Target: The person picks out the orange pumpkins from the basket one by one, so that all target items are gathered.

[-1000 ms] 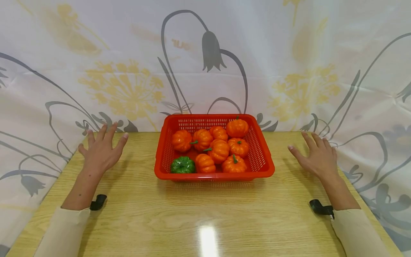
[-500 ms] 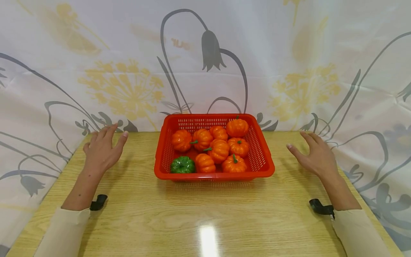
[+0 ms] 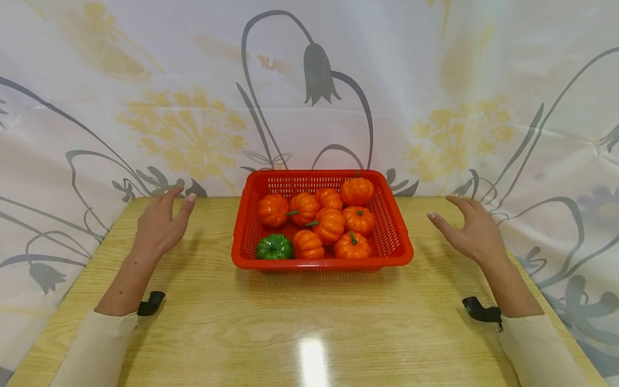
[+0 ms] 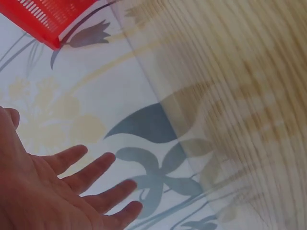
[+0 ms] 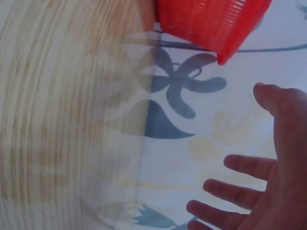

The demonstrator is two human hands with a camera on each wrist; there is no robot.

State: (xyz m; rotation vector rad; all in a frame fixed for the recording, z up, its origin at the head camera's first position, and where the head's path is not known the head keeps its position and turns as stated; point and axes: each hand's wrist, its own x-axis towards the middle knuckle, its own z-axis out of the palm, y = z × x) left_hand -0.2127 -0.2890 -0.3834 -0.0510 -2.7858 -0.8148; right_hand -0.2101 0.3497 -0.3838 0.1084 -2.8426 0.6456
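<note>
A red plastic basket [image 3: 323, 264] stands near the table's back edge, between the two hands. Several small orange pumpkins [image 3: 330, 226] lie in it, with one green pumpkin [image 3: 274, 246] in its front left corner. Left of the basket, the left hand [image 3: 162, 224] is held over the table, touching nothing; the left wrist view shows its fingers [image 4: 98, 172] spread apart. On the other side, the right hand [image 3: 476, 230] hovers with its thumb toward the basket. In the right wrist view its fingers [image 5: 235, 190] are extended and hold nothing.
The wooden table [image 3: 232, 333] reaches toward the camera, with a bright glare spot at the front. A pale flower-printed sheet [image 3: 309, 123] hangs behind and along both sides. Black wrist devices [image 3: 151, 303] sit by the cream sleeves [image 3: 99, 349].
Both hands have turned to bring their palms more inward, and their outer fingers are now hidden in the head view. Both have shifted slightly toward the basket, which stays in place.
</note>
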